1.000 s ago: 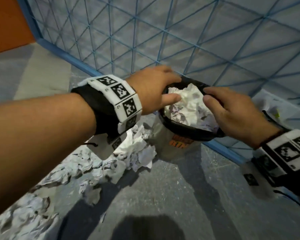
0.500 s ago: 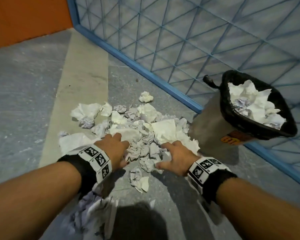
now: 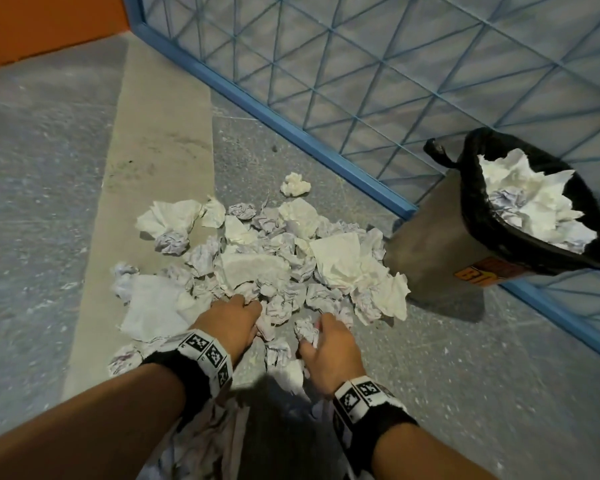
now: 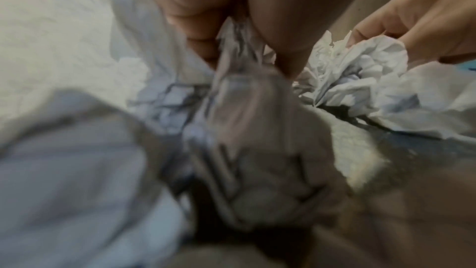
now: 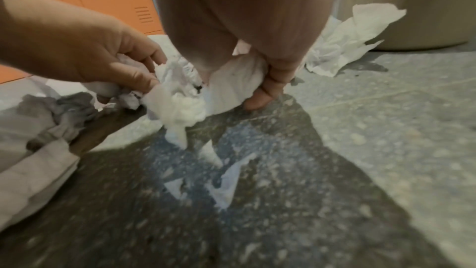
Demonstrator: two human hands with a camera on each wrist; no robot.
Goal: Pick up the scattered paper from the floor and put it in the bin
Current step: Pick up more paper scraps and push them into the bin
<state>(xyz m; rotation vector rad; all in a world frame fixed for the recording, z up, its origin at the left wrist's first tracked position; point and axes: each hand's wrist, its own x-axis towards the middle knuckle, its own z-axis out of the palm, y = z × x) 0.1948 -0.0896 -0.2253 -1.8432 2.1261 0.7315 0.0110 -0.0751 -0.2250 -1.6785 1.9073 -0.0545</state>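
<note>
Dozens of crumpled paper balls and sheets (image 3: 257,258) lie heaped on the grey floor (image 3: 42,202), seen from the head camera, just left of a bin (image 3: 440,251) lined with a black bag (image 3: 499,233). The bin leans against a blue wire fence (image 3: 361,74) and already holds white paper up near its rim. Both hands reach into the near edge of the heap. The left hand (image 3: 234,322) has its fingers curled down into the paper. The right hand (image 3: 328,344) has its fingers bent round a small crumpled ball (image 3: 307,332). Each wrist wears a black band with printed square markers (image 3: 208,353). An orange wall (image 3: 32,26) stands at the far left.

From the left wrist, the picture is blurred, but the left hand's thumb and fingers (image 4: 195,27) pinch a wad of grey-white paper (image 4: 239,48) between them. The right hand (image 4: 422,19) shows at the right, its fingers hooked over another crumpled piece (image 4: 365,68).

From the right wrist, the right hand (image 5: 244,34) grips a white wad (image 5: 231,87) against the palm, just above the floor. The left hand (image 5: 85,48) is close beside it, pinching paper (image 5: 175,97) too. A torn scrap (image 5: 229,182) lies on the floor below, and the bin's grey wall (image 5: 412,3) rises at upper right with a white sheet (image 5: 345,42) at its foot.
</note>
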